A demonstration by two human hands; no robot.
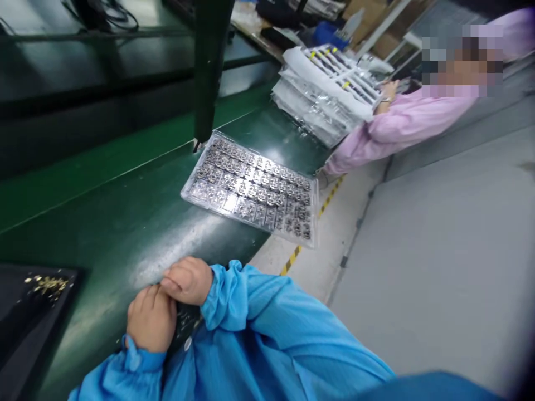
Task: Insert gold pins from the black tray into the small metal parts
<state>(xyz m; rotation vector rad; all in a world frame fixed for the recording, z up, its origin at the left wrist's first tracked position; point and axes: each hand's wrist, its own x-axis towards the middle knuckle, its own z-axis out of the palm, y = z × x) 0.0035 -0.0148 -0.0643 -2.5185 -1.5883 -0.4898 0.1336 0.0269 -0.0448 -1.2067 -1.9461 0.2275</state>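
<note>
My left hand [151,320] and my right hand [189,280] rest close together at the near edge of the green bench, both in blue sleeves. Both have their fingers curled and pressed together over a dark tray of small parts [186,322], mostly hidden beneath them. What they pinch is too small to make out. Farther along the bench lies a clear plastic tray [254,189] filled with several rows of small metal parts, untouched by my hands.
A dark tray with small gold parts [45,285] sits at the left. A dark green post [209,67] rises behind the clear tray. A person in a pink sleeve [401,122] works at stacked clear trays [326,94] farther on. Grey floor lies right.
</note>
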